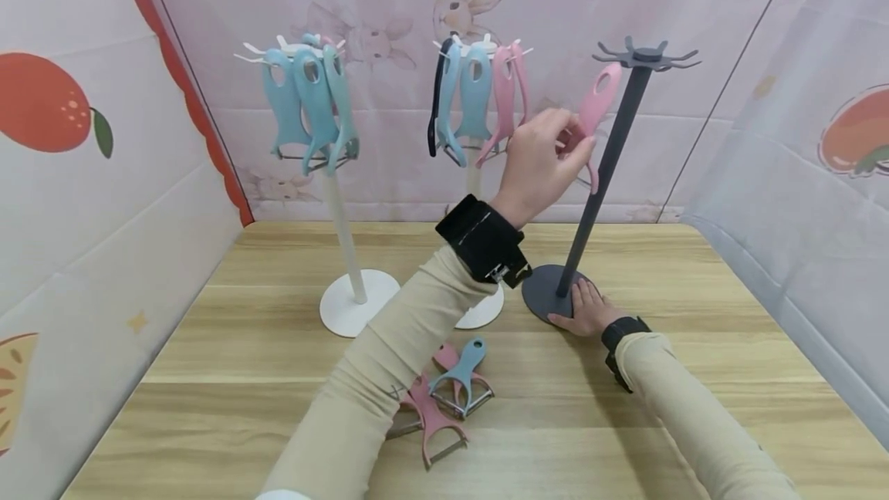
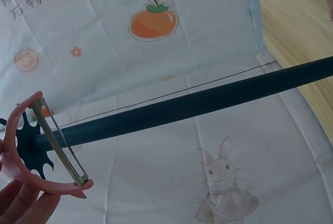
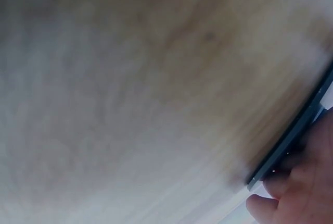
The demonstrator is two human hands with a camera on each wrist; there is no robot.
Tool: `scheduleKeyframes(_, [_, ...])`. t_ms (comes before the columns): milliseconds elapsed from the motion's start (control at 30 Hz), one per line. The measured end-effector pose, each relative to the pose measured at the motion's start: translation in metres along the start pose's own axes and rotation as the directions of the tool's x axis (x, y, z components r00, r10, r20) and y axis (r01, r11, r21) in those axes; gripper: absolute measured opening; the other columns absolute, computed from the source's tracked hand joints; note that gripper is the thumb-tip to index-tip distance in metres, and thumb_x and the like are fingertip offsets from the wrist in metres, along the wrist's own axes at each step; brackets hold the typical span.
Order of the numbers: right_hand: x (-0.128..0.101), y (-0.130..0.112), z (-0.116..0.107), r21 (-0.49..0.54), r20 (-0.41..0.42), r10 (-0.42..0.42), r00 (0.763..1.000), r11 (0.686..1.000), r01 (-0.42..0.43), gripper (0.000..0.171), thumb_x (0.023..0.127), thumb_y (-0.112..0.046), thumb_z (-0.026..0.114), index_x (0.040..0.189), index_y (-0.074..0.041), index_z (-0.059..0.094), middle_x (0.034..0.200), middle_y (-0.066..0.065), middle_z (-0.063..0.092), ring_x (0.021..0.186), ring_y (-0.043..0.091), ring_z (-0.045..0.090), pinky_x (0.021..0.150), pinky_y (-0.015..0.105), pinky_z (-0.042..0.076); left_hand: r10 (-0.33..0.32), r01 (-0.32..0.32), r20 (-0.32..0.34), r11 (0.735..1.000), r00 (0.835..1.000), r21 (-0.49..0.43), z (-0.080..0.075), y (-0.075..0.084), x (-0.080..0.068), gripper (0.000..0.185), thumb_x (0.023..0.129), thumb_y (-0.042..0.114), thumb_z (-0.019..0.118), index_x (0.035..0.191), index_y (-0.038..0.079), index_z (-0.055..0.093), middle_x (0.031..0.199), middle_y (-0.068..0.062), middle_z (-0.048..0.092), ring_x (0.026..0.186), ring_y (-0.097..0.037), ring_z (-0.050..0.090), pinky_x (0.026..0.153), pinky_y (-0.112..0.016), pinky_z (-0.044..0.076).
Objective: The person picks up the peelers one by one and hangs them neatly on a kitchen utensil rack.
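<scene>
My left hand [image 1: 542,160] pinches a pink Y-shaped peeler [image 1: 599,101], its handle with the hole pointing up. The peeler is beside the dark grey rack [image 1: 611,153], just below and left of its hooked top. In the left wrist view, the peeler's metal blade [image 2: 60,143] overlaps the rack's pole and hooks. My right hand [image 1: 590,311] rests on the rack's round base [image 1: 538,292], fingers stretched over it toward the pole. The right wrist view catches the base's rim [image 3: 291,135] beside that hand.
To the left, a white rack [image 1: 345,245] carries several blue and green peelers [image 1: 312,99]. The middle white rack [image 1: 482,315] holds blue, pink and black ones. Loose pink [image 1: 432,411] and blue peelers [image 1: 467,369] lie on the wooden table [image 1: 556,438] near my left forearm.
</scene>
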State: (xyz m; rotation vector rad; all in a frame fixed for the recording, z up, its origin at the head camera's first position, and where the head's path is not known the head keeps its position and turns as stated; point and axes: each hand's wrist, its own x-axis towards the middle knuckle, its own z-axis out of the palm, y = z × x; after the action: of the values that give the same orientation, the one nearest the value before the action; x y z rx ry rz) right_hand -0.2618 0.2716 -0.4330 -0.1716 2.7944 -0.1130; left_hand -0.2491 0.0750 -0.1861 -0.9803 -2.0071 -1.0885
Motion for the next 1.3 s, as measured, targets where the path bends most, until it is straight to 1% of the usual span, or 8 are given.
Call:
scheduleKeyframes(167, [0.004,0.004,0.004,-0.018,0.002,0.006,1.0,1.0,-0.006,0.108,0.081,-0.075,0.025,0.139,0.015,0.011,0.145,0.032,0.004,0.134,0.043,0.002,0.106,0.055,0.012,0.006,-0.005,-0.011,0.997,1.0,0.074,0.003,0.004,0.011,0.012,0.087,0.014,0.059,0.088,0.002,0.062,0.08,-0.006,0.059,0.077,-0.012,0.057,0.068,-0.008,0.039])
scheduleKeyframes(300, [0.002,0.001,0.001,-0.016,-0.002,-0.003,1.0,1.0,0.003,0.104,0.083,-0.071,0.029,0.138,0.015,0.013,0.144,0.033,0.006,0.133,0.044,0.005,0.106,0.054,0.014,-0.018,0.017,0.007,0.994,1.0,0.11,0.004,0.006,0.016,0.013,0.088,0.016,0.057,0.089,0.004,0.062,0.08,-0.005,0.058,0.076,-0.011,0.054,0.067,-0.01,0.037])
scheduleKeyframes(467, [0.0,-0.001,-0.002,0.003,0.001,-0.009,1.0,1.0,0.009,0.101,0.085,-0.069,0.031,0.138,0.016,0.014,0.144,0.034,0.006,0.133,0.044,0.005,0.105,0.055,0.014,-0.074,0.062,0.07,0.986,0.995,0.153,0.006,0.01,0.022,0.014,0.09,0.019,0.056,0.092,0.007,0.062,0.083,-0.003,0.057,0.076,-0.011,0.049,0.066,-0.012,0.036])
scheduleKeyframes(600, [-0.004,-0.002,-0.001,0.012,-0.002,0.0,1.0,1.0,0.0,0.102,0.085,-0.068,0.03,0.138,0.017,0.012,0.144,0.034,0.005,0.133,0.044,0.004,0.105,0.056,0.012,-0.089,0.074,0.117,0.989,0.989,0.132,0.011,0.012,0.022,0.014,0.09,0.019,0.056,0.093,0.007,0.062,0.087,-0.002,0.059,0.079,-0.01,0.053,0.068,-0.009,0.037])
scheduleKeyframes(800, [-0.01,-0.01,-0.008,0.037,0.011,0.006,1.0,0.999,-0.007,0.098,0.087,-0.064,0.035,0.137,0.017,0.012,0.144,0.035,0.005,0.133,0.044,0.004,0.106,0.055,0.011,-0.078,0.072,0.092,0.995,0.993,0.065,0.014,0.007,0.014,0.015,0.089,0.016,0.058,0.098,0.005,0.061,0.101,-0.004,0.064,0.092,-0.01,0.06,0.079,-0.008,0.039])
scheduleKeyframes(1000, [-0.008,-0.009,-0.008,0.018,0.018,0.01,1.0,1.0,-0.01,0.098,0.087,-0.064,0.034,0.137,0.017,0.012,0.144,0.035,0.004,0.133,0.044,0.003,0.106,0.056,0.012,-0.065,0.063,0.075,0.997,0.995,0.034,0.017,-0.001,0.001,0.019,0.088,0.015,0.058,0.103,0.003,0.061,0.101,-0.006,0.064,0.09,-0.013,0.06,0.078,-0.008,0.039])
scheduleKeyframes(1200, [-0.001,-0.003,-0.003,-0.014,0.034,0.0,0.999,1.0,0.001,0.103,0.084,-0.071,0.025,0.139,0.015,0.008,0.145,0.033,0.001,0.134,0.043,0.0,0.106,0.055,0.01,-0.053,0.051,0.084,0.998,0.995,0.023,0.017,-0.007,-0.02,0.022,0.087,0.014,0.061,0.103,0.001,0.061,0.101,-0.009,0.064,0.089,-0.015,0.061,0.075,-0.011,0.044])
scheduleKeyframes(1300, [-0.002,-0.003,-0.003,0.002,0.021,-0.01,1.0,1.0,0.01,0.102,0.085,-0.069,0.029,0.138,0.017,0.009,0.143,0.035,0.002,0.133,0.045,0.001,0.105,0.056,0.011,-0.051,0.049,0.113,0.999,0.992,0.018,0.017,-0.012,-0.035,0.02,0.086,0.014,0.062,0.101,0.001,0.062,0.1,-0.009,0.064,0.086,-0.015,0.062,0.073,-0.013,0.046])
